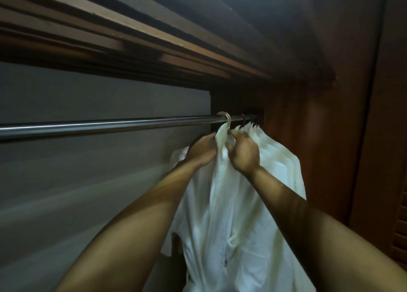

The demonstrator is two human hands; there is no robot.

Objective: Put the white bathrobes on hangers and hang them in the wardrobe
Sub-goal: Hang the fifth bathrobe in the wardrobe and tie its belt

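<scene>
Head view: both hands [201,149] [243,151] gripping bathrobe collar [222,137] under hooked hanger [226,118].

A single head-worn wide-angle camera supplies the only view; no second view overlaps it. It faces forward and slightly upward into the wardrobe, close to the rail [105,126], which crosses the frame from the left edge toward centre. Both forearms enter from the bottom edge. The wardrobe's wooden top frame [154,34] fills the upper part, with strong wide-angle distortion.
</scene>
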